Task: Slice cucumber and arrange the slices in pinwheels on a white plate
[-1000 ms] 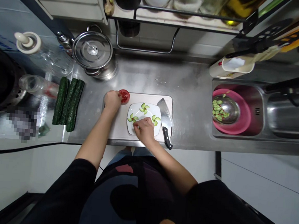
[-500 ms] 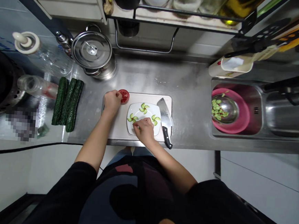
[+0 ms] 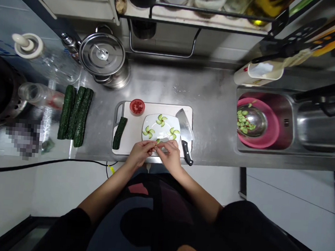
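My left hand (image 3: 139, 153) and my right hand (image 3: 170, 155) meet at the near edge of a white square plate (image 3: 162, 131), fingertips pinched close together. Whatever sits between the fingertips is too small to make out. Green cucumber slices (image 3: 161, 120) lie on the plate in pinwheel shapes, at the far side, left and right; a bit of green also shows beside my fingers. Beneath the plate is a white cutting board (image 3: 130, 132). It also carries a small red bowl (image 3: 137, 107) of red bits, a cucumber piece (image 3: 119, 133) and a cleaver (image 3: 185, 129) with a black handle.
Several whole cucumbers (image 3: 75, 114) lie to the left, near a glass jar (image 3: 39, 95) on its side. A lidded steel pot (image 3: 106, 58) stands behind them. On the right, the sink (image 3: 286, 146) holds a pink basin (image 3: 273, 128). A shelf rack (image 3: 199, 21) overhangs the back.
My left hand has left the red bowl and come down to the plate's near edge, beside my right hand. My right hand has drawn slightly toward me. The cucumber piece is now uncovered.
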### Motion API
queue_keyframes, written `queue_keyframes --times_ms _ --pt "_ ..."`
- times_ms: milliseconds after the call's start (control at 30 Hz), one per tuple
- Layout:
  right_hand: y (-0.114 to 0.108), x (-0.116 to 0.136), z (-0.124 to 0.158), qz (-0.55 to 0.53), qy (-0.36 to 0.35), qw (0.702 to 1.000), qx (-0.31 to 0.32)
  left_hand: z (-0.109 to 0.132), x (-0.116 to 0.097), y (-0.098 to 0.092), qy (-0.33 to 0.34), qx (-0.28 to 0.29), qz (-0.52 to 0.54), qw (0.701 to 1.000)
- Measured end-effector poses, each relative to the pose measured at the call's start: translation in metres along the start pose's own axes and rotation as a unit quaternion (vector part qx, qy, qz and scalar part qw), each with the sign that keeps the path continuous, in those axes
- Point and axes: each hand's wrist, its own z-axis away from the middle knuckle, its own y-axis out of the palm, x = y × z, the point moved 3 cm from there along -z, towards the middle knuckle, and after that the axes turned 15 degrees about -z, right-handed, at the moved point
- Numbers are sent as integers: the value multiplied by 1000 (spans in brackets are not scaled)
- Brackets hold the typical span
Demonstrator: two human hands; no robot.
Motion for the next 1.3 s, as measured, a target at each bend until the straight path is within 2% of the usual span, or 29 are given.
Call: queue_keyframes --times_ms 133,333,533,867,1000,1133,1300 --pt "-3 -5 12 9 1 1000 -29 2 10 4 -20 4 20 1000" --pt "0 -12 15 31 6 999 -6 0 16 5 -37 1 25 999" --pt "-3 -14 21 31 27 999 -10 -1 21 8 -45 0 -3 999" --pt "-4 -14 26 34 28 999 3 -2 34 7 -23 -13 -57 998" --pt "-3 -22 24 39 45 998 13 -4 33 4 8 -32 -115 993" --pt "-1 -33 18 47 51 997 17 -7 26 0 73 -72 -240 965" --pt "1 -43 9 72 56 996 17 -12 16 -1 211 -116 -421 874"
